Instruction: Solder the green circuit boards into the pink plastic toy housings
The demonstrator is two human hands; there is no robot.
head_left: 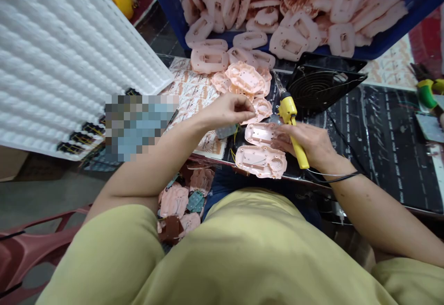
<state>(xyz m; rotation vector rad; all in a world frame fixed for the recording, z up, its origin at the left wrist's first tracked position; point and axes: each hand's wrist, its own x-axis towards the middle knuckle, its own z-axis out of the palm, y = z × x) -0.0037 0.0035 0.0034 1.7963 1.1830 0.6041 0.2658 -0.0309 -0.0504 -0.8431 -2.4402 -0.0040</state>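
Observation:
My right hand (pixel 314 145) is closed round a yellow soldering iron (pixel 293 124), its tip pointing up and away near a pink plastic shell (pixel 258 133). A second pink shell (pixel 261 160) lies just in front, at the table's near edge, with thin yellow wires by it. My left hand (pixel 231 109) hovers above and left of these shells, its fingertips pinched on something small I cannot make out. A small grey part (pixel 226 131) with wires sits under that hand.
A blue crate (pixel 385 46) full of pink shells stands at the back, with more shells (pixel 243 76) piled before it. A black fan (pixel 321 87) sits right of them. A white ribbed tray (pixel 62 55) leans at left. Shells and circuit boards (pixel 187 203) lie below the table.

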